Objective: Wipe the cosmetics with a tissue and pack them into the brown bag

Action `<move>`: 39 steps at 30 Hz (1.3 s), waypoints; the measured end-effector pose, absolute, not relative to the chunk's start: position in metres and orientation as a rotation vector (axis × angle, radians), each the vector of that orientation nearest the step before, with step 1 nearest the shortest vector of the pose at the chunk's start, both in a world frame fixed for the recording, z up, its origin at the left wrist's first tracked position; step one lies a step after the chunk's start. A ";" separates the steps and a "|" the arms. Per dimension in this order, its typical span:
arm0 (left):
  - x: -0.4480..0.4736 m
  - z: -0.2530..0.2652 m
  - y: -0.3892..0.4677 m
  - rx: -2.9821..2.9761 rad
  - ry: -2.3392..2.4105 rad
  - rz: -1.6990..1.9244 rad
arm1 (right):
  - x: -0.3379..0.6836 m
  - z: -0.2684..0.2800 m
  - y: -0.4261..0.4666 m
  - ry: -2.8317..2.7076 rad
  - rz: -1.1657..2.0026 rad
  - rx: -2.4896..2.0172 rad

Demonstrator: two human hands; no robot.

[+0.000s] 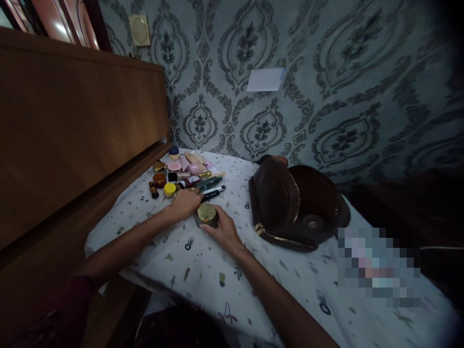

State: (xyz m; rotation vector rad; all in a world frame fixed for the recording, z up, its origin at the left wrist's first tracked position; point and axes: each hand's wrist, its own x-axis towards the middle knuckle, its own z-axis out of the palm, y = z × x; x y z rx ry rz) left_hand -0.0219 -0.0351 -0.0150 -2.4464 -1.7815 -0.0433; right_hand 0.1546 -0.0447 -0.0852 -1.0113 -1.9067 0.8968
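Observation:
My right hand (227,231) is closed around the side of a dark round jar with a gold patterned lid (206,212), which stands upright on the printed white sheet. Just left of it, my left hand (184,203) lies palm down with curled fingers at the front edge of a group of cosmetics. What is under those fingers is hidden. Beside its fingertips lie black pens (212,195) and a dark green tube (209,183). A jar with a yellow lid (169,189) and a small brown bottle (153,190) sit to its left.
An unzipped brown leather bag (275,203) stands at the right. Behind my left hand are a pink compact (174,166), amber jar (159,181) and several tubes. A wooden cabinet (83,106) borders the left, a patterned wall (232,111) the back. A blurred-out patch (377,270) covers something at right.

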 end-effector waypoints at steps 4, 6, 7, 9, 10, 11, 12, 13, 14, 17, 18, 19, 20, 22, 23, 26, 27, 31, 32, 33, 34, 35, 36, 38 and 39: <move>-0.014 -0.016 -0.031 -2.423 -1.825 -0.011 | 0.155 -0.085 -0.044 -1.897 0.893 -1.013; -0.018 -0.013 -0.036 -2.412 -1.854 0.013 | 0.155 -0.085 -0.044 -1.889 0.900 -1.004; -0.021 -0.012 -0.040 -2.405 -1.870 0.021 | 0.155 -0.085 -0.045 -1.886 0.904 -0.998; -0.029 -0.008 -0.048 -2.384 -1.899 0.028 | 0.155 -0.086 -0.045 -1.879 0.902 -0.991; -0.033 -0.006 -0.051 -2.376 -1.911 0.009 | 0.155 -0.086 -0.045 -1.872 0.899 -0.992; -0.035 -0.004 -0.055 -2.379 -1.924 -0.055 | 0.154 -0.086 -0.045 -1.866 0.895 -0.994; -0.036 -0.002 -0.057 -2.400 -1.933 -0.172 | 0.154 -0.087 -0.045 -1.865 0.894 -0.995; -0.035 -0.001 -0.059 -2.433 -1.927 -0.342 | 0.154 -0.087 -0.045 -1.867 0.891 -0.996; -0.032 -0.001 -0.061 -2.472 -1.897 -0.551 | 0.154 -0.087 -0.044 -1.873 0.882 -0.998; -0.011 -0.007 -0.064 -2.623 -1.643 -1.004 | 0.154 -0.087 -0.043 -1.891 0.825 -1.047; -0.002 -0.011 -0.065 -2.690 -1.549 -0.994 | 0.153 -0.088 -0.043 -1.902 0.811 -1.083; 0.006 -0.016 -0.065 -2.746 -1.486 -0.908 | 0.153 -0.089 -0.042 -1.914 0.805 -1.122; 0.013 -0.020 -0.065 -2.770 -1.469 -0.798 | 0.153 -0.090 -0.041 -1.925 0.804 -1.151; 0.023 -0.028 -0.064 -2.745 -1.519 -0.638 | 0.153 -0.092 -0.040 -1.932 0.792 -1.155; 0.024 -0.030 -0.063 -2.716 -1.569 -0.618 | 0.153 -0.093 -0.039 -1.926 0.779 -1.134; 0.020 -0.034 -0.054 -2.688 -1.713 -0.719 | 0.153 -0.093 -0.038 -1.915 0.762 -1.061; 0.017 -0.034 -0.051 -2.694 -1.759 -0.788 | 0.154 -0.093 -0.038 -1.922 0.772 -1.054; 0.004 -0.042 -0.039 -2.692 -1.922 -1.286 | 0.155 -0.088 -0.040 -1.954 0.801 -1.062; 0.002 -0.046 -0.039 -2.674 -1.965 -1.445 | 0.156 -0.087 -0.041 -1.958 0.805 -1.063; -0.001 -0.050 -0.038 -2.645 -2.011 -1.591 | 0.156 -0.086 -0.041 -1.961 0.810 -1.064; -0.003 -0.054 -0.039 -2.609 -2.051 -1.708 | 0.156 -0.085 -0.042 -1.964 0.817 -1.063; -0.005 -0.057 -0.041 -2.572 -2.078 -1.783 | 0.156 -0.084 -0.043 -1.969 0.823 -1.063; -0.007 -0.061 -0.043 -2.538 -2.089 -1.813 | 0.157 -0.084 -0.043 -1.974 0.825 -1.064; -0.010 -0.065 -0.049 -2.497 -2.072 -1.768 | 0.157 -0.084 -0.043 -1.985 0.816 -1.073; -0.012 -0.065 -0.052 -2.494 -2.064 -1.717 | 0.157 -0.085 -0.043 -1.992 0.811 -1.078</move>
